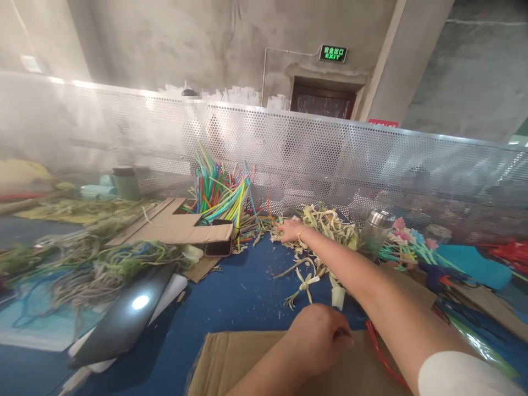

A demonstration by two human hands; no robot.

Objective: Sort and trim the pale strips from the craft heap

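Note:
My left hand is curled closed above a sheet of brown cardboard at the bottom centre. Anything inside its fingers is hidden. My right hand, with a gold bracelet at the wrist, reaches far forward, fingers stretched out and slightly apart. It is at the left edge of a heap of dry, pale plant husks. A thin orange stem rises by its fingertips; whether they touch is unclear. Between the hands lies a knotted piece of husk.
Colourful fuzzy stems stand before a perforated metal screen. Cut cardboard, tangled green-grey strands and a dark phone-like slab with a bright reflection lie left. A clear bottle, stem flowers and a blue glue gun are right.

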